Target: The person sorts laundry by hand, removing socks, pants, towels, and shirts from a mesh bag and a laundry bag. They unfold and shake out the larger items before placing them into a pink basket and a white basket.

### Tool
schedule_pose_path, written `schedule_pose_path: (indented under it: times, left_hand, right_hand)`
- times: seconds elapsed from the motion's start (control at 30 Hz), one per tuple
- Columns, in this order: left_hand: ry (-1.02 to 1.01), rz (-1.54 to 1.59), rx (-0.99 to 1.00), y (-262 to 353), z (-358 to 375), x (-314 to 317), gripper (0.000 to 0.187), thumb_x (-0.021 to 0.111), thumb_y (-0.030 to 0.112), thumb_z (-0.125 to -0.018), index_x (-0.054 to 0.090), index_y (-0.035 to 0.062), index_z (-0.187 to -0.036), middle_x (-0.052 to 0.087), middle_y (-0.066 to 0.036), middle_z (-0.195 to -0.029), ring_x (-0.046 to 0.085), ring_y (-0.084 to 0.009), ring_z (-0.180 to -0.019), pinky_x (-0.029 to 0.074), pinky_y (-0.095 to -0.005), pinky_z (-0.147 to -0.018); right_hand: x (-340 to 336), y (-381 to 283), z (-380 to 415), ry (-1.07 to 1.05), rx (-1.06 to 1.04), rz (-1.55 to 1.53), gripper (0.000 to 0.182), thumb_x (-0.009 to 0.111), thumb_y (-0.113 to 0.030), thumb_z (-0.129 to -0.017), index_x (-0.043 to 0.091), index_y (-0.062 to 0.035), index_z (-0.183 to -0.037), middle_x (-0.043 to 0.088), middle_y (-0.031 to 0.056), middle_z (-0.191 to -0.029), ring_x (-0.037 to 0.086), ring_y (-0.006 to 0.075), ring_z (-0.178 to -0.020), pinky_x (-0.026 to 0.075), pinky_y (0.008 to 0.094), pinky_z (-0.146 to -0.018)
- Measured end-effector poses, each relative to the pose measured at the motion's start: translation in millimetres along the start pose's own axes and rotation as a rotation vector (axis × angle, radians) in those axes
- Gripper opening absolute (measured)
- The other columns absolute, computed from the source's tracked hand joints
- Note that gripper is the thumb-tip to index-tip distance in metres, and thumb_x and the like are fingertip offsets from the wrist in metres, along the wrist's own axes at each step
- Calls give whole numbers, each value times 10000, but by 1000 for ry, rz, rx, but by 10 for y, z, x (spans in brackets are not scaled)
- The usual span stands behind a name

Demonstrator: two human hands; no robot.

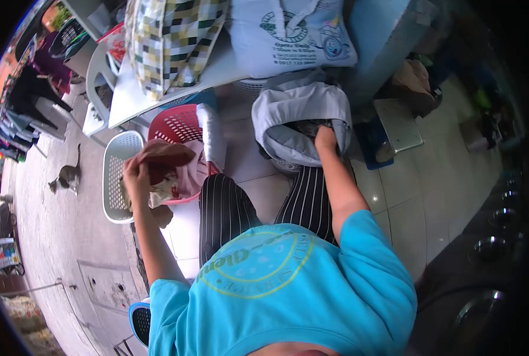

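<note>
My left hand [135, 176] is closed on a reddish-brown garment [168, 153], held up above the baskets. Below it stand a white perforated basket [122, 142] and a red basket [178, 121]. Inside the red one lie a pale pink cloth [192, 178] and a patterned cloth; a white cloth [213, 133] hangs over its right rim. My right hand [325, 140] reaches into the mouth of a grey and white fabric bag [267, 110], where dark patterned cloth shows. The bag hides its fingers, so their grip cannot be seen.
A white table [152, 101] ahead bears a checkered bag [172, 47] and a white printed tote [294, 41]. A metal-topped stool [398, 124] stands to the right. On the left are a cat [69, 178], a white chair [101, 77] and hanging clothes. Round machine doors line the far right.
</note>
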State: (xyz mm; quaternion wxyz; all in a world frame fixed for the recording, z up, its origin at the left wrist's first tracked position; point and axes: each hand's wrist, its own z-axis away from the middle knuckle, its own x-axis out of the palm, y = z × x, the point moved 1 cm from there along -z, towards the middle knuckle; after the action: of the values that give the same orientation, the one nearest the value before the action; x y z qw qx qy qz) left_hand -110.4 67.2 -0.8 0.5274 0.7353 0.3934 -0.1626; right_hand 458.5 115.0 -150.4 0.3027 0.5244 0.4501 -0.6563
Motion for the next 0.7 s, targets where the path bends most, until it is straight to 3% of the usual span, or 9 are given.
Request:
schedule_pose_path:
  times: [0.03, 0.23, 0.3, 0.4, 0.43, 0.5, 0.53, 0.6, 0.7]
  left_hand:
    - [101, -19, 26, -1, 8, -4, 264, 549, 148, -880, 627, 44, -1110, 588, -161, -1048, 575, -268, -982, 433, -336, -877]
    - [-136, -150, -159, -543, 6, 145, 304, 444, 206, -954, 595, 31, -1151, 600, -185, -1046, 583, -285, -963, 438, -351, -871]
    - [-13, 204, -239, -727, 66, 273, 315, 433, 228, -971, 574, 48, -1188, 628, -108, -1008, 594, -203, -917, 458, -324, -845]
    - [-201, 194, -227, -480, 208, 590, 383, 588, 225, -903, 523, 9, -1213, 626, -114, -1055, 591, -165, -918, 466, -301, -835]
    - [-303, 165, -1, -53, 258, 615, 406, 624, 118, -857, 511, -26, -1219, 625, -159, -1098, 600, -217, -969, 468, -317, -862]
    - [-657, 313, -9, 65, 376, 1004, 463, 663, 123, -824, 503, 6, -1243, 604, -159, -1141, 582, -231, -1039, 454, -333, -892]
    - [-546, 108, 452, 242, 460, 1167, 505, 683, 167, -821, 489, 10, -1260, 574, -191, -1174, 527, -270, -1137, 437, -358, -926]
    - [-873, 134, 143, 1108, 586, 1129, 751, 732, 243, -786, 332, 35, -1387, 433, -225, -1320, 454, -316, -1215, 430, -370, -957]
    - [-846, 547, -21, 1607, 742, 1438, 873, 725, 218, -790, 179, 75, -1456, 419, -190, -1330, 477, -264, -1191, 437, -339, -968]
  right_hand:
    - [26, -6, 49, -42, 62, -17, 298, 377, -126, -905, 633, -19, -1016, 634, 247, -1000, 626, 363, -954, 499, 432, -838]
    - [-98, 31, 132, 60, -2, -207, 179, 515, -151, -897, 616, -73, -1022, 613, 147, -1113, 574, 303, -1064, 460, 383, -888]
    - [-276, 49, 95, -349, -50, -1353, 181, 558, -197, -912, 598, -93, -1054, 629, 71, -1066, 577, 213, -1022, 475, 383, -829]
    - [-1002, -53, 336, -581, 65, -1687, 178, 523, -197, -949, 573, -163, -1117, 608, 39, -1130, 570, 203, -1073, 455, 420, -895]
    - [-1185, -152, 413, -595, -88, -1797, 189, 519, -176, -949, 579, -164, -1128, 605, 46, -1145, 566, 215, -1083, 453, 443, -904]
    - [-1594, -408, 636, -606, -251, -1903, 203, 516, -155, -949, 585, -166, -1139, 601, 53, -1161, 563, 228, -1092, 451, 466, -913]
    - [-1820, -586, 803, -617, -332, -1971, 228, 515, -126, -947, 580, -152, -1163, 610, 49, -1126, 575, 205, -1052, 464, 432, -903]
    - [-2050, -897, 1071, -654, -495, -2016, 275, 513, -93, -944, 566, -132, -1210, 617, 47, -1094, 586, 170, -1013, 481, 369, -891]
    - [-2210, -1455, 1612, -766, -827, -1819, 284, 524, -49, -929, 546, -73, -1211, 610, 32, -1067, 578, 104, -971, 467, 267, -884]
